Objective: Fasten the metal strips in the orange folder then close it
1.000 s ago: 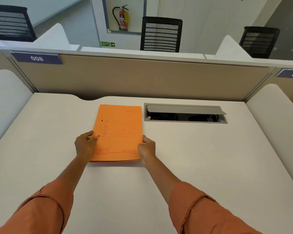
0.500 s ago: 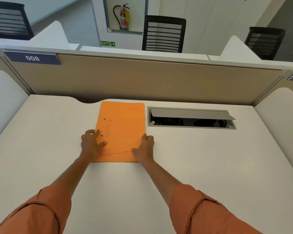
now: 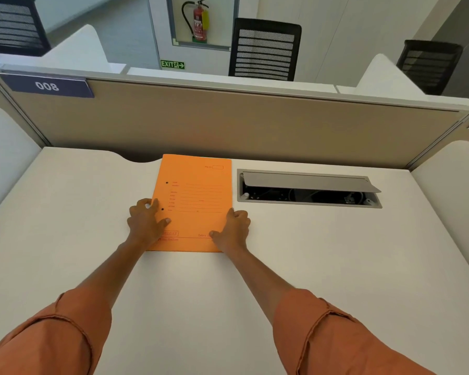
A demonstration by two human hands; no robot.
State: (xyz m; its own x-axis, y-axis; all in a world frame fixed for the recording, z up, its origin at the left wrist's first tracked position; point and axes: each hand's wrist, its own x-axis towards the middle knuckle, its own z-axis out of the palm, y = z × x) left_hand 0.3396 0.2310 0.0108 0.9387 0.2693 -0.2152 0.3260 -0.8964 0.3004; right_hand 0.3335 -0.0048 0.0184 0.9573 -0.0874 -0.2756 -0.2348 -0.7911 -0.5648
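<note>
The orange folder (image 3: 194, 201) lies closed and flat on the white desk (image 3: 322, 266), toward the far edge, just left of the open cable hatch (image 3: 307, 189). Its printed cover faces up. Two punched holes show near its left edge, which marks the spine side.

The left hand (image 3: 146, 221) rests on the folder's near-left part, palm down, fingers loosely spread, the thumb lying on the cover near the lower hole. The right hand (image 3: 233, 228) sits at the near-right edge, fingers curled over or against that edge; whether they have slipped beneath the cover cannot be told. Neither hand pinches anything that can be seen.

No metal strips are visible; they presumably lie inside, under the cover.

Judged step: the opening of the folder, before any fastening. The hand placement suits it, with the left holding the spine side down and the right at the free edge.

The next move calls for the right fingers to catch only the top cover at the free edge and swing it over to the left, while the left hand gives way so as not to pin it. The strips can then be found and bent down.
</note>
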